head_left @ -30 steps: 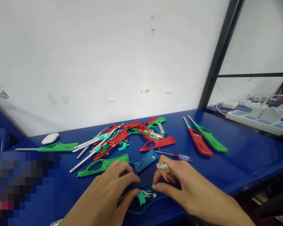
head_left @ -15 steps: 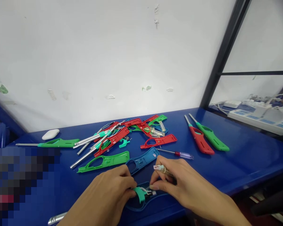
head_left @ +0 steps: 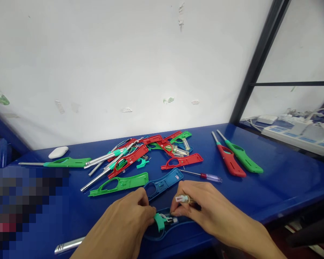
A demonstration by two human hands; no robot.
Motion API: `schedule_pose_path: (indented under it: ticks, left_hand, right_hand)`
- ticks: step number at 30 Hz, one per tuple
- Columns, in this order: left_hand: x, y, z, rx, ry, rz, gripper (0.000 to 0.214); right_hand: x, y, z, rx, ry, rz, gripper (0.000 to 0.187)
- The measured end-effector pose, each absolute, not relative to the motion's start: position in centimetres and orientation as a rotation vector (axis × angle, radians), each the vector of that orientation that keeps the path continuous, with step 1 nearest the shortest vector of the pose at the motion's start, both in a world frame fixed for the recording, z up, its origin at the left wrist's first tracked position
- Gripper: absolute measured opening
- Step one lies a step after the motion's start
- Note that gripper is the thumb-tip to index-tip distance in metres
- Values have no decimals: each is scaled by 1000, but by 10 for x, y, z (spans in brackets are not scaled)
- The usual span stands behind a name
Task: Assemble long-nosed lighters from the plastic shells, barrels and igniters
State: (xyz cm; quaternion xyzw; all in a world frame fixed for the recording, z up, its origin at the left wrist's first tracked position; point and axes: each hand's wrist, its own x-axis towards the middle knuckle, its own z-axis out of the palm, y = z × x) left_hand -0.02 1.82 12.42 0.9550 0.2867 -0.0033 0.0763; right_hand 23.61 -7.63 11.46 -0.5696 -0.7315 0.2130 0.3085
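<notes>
A blue lighter shell half (head_left: pixel 162 237) lies at the table's near edge, its inner side up. In it sits a teal trigger (head_left: pixel 160 222) with a white tube and a small black part beside it. My left hand (head_left: pixel 124 219) is closed at the left end of this shell, fingertips against the trigger. My right hand (head_left: pixel 207 210) holds a clear gas tank (head_left: pixel 187 199) with a pale end, tucked under the curled fingers. Its thumb and fingertip meet just above the shell near the tube; what they pinch is too small to make out. A metal lighter barrel (head_left: pixel 68 245) shows beyond my left wrist.
Ahead lie a green shell half (head_left: pixel 124 182), another blue shell half (head_left: pixel 164 183) and a screwdriver (head_left: pixel 212 177). Behind them is a pile of red shells (head_left: pixel 132 160), barrels and gas tanks. Whole lighters (head_left: pixel 229 160) lie right; a white case (head_left: pixel 58 152) stands left.
My right fingertips have shifted slightly up and left over the shell, and the gas tank has tilted a little lower. My left hand stays almost in place.
</notes>
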Motion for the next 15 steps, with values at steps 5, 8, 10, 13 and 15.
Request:
schedule_pose_path:
  ticks: [5, 8, 10, 13, 15]
  left_hand:
    - [3, 15, 131, 2841, 926, -140, 42]
    - [5, 13, 136, 2823, 929, -155, 44]
    - [7, 12, 139, 2832, 916, -93, 41]
    - [10, 10, 144, 2803, 981, -114, 28]
    - [12, 9, 148, 2767, 1045, -210, 22]
  right_hand:
    - [238, -78, 110, -1485, -2053, 451, 19]
    - [239, -78, 109, -1475, -2062, 424, 21]
    - [239, -78, 107, -1460, -2043, 419, 22]
    - [240, -77, 105, -1434, -2017, 422, 24]
    - [241, -78, 105, -1430, -2007, 423, 24]
